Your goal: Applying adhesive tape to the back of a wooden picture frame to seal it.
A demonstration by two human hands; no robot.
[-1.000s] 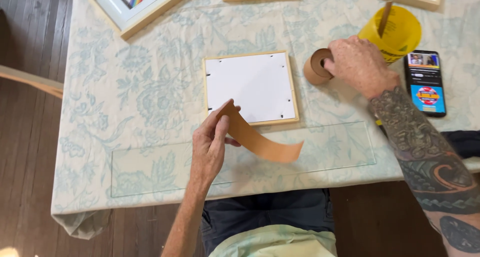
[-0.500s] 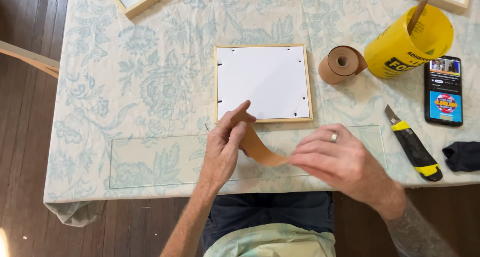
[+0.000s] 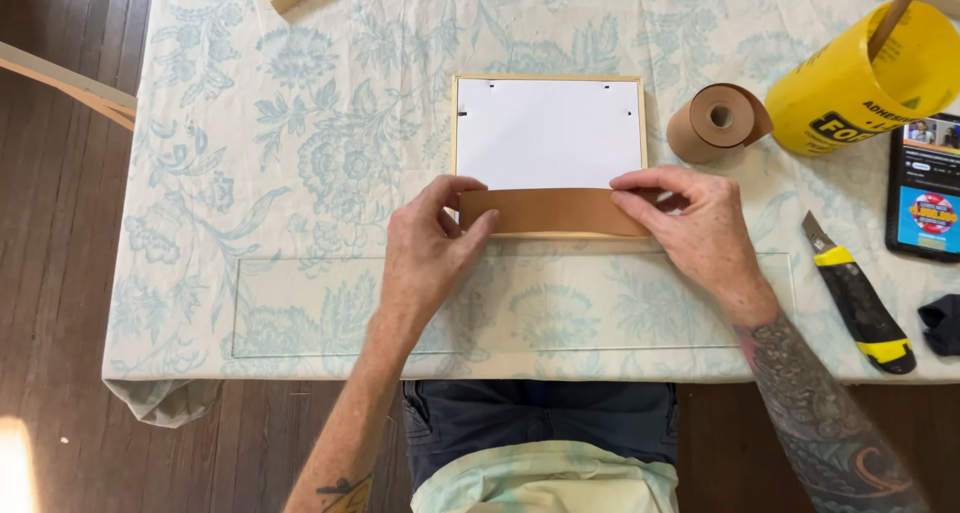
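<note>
Across the table [image 3: 200, 303], draped in a pale cloth with a blue floral print, things read from the left like this. At the far left edge a bare wooden rail [image 3: 60, 73] slants over the dark floorboards. Next comes the left hand [image 3: 425, 253], its fingertips pinching and pressing down the left end of a brown paper tape strip [image 3: 550, 211]. That strip lies flat along the near edge of a small wooden frame [image 3: 548, 81], which sits face down with its white backing board [image 3: 548, 133] up. The strip's long axis runs left to right, in line with that near edge, and covers the seam between board and wood.

On the strip's other end rests the right hand [image 3: 700, 235], fingers spread flat on the paper, thumb tucked below. Each hand's grip is therefore narrow and closed on the tape itself, one at each end, so neither hand is nearer than the other; the free middle of the strip lies between them, inward of both sets of fingertips. Whether the strip is already stuck along its whole length is hard to tell from above.

Further right stands a roll of brown tape [image 3: 715, 123], just beside the frame's right side, then a yellow tub [image 3: 865, 83] with a stick in it. Below those, a yellow and black utility knife [image 3: 858, 298] lies slantwise near the table edge, with a phone [image 3: 925, 188] and a dark cloth [image 3: 942, 323] at the far right.
</note>
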